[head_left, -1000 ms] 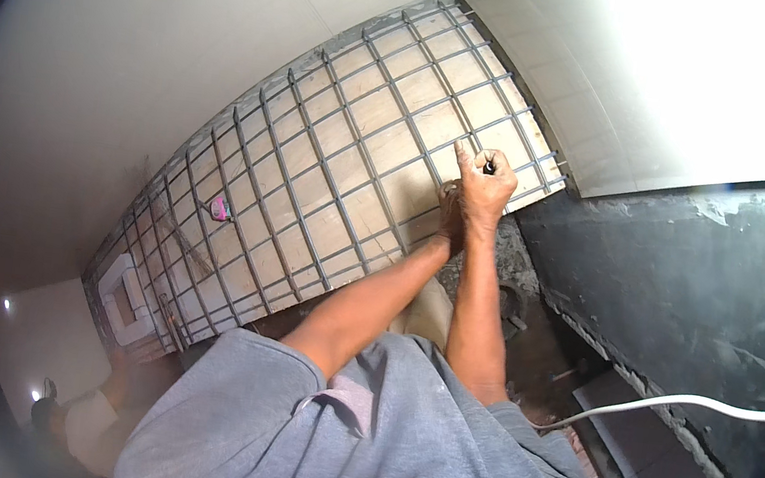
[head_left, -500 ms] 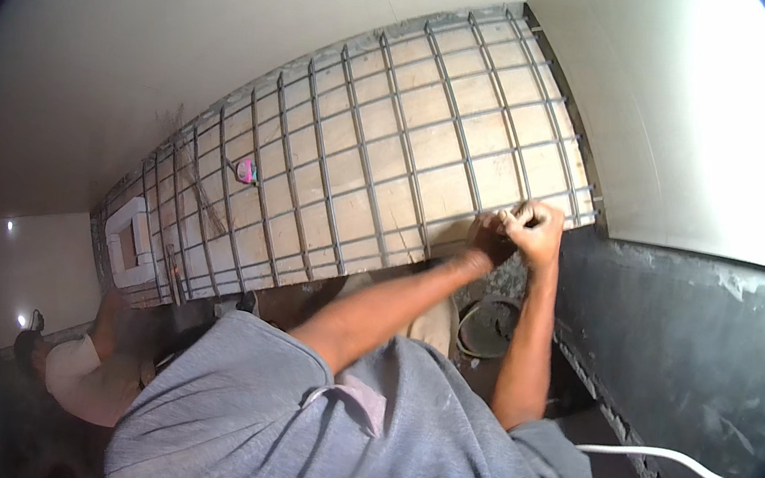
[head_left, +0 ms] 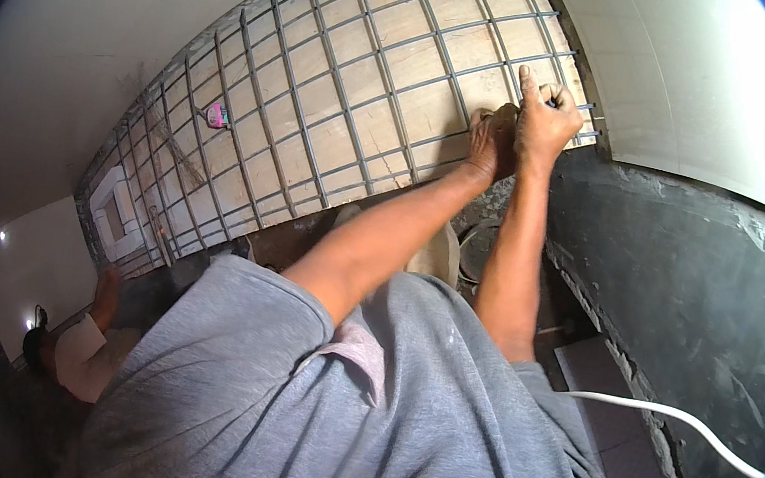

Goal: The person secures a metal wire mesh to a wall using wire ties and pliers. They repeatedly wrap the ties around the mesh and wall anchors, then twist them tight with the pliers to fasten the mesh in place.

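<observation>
No words, numbers or signs could be read anywhere; the small pink object [head_left: 217, 116] on the steel bar grid [head_left: 379, 49] showed paler marks; these were too small to make out.

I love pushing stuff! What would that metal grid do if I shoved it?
The metal grid would probably feel stiff: its long lines look nearly straight. It's likely heavy, spanning so much of the boards, and unlikely to roll, being flat.
</observation>
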The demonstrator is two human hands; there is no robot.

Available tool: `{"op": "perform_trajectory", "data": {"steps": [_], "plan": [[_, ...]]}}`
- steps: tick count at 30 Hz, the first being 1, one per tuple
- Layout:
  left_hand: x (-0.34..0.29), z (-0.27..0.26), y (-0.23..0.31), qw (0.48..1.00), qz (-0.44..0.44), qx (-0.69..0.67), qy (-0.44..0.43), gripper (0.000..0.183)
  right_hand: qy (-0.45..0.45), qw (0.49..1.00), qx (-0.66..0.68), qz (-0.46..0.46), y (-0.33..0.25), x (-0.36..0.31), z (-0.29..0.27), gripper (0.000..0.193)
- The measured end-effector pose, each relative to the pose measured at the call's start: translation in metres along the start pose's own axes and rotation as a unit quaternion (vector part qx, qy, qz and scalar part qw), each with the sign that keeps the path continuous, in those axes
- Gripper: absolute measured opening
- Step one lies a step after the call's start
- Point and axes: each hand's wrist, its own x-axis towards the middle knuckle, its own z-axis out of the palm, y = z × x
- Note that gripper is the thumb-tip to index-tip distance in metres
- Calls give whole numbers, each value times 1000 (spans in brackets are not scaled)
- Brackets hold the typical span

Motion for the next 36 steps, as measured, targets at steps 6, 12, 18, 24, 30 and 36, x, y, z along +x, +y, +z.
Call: {"op": "perform_trajectory", "data": {"steps": [6, 12, 18, 24, 30, 36], "plan": [[44, -38, 12, 916, -37, -268, -295, 49, -442, 771, 437, 139, 16, 44, -42, 23], [5, 11, 2, 971, -113, -208, -24, 23, 86, 992, 87, -25, -3, -11, -4, 22], [22, -27, 11, 974, 12, -179, -136, 24, -167, 981, 97, 16, 3, 16, -31, 22], [20, 28, -22, 967, 49, 134, -211, 26, 111, 993, -27, 10, 6, -14, 11, 40], [18, 4, 3, 995, -40, -95, 8, 31, 92, 994, -6, 57, -2, 10, 22, 33], [53, -35, 1, 944, -39, -103, -311, 60, -377, 869, 298, 120, 28, 44, -19, 21]]}}
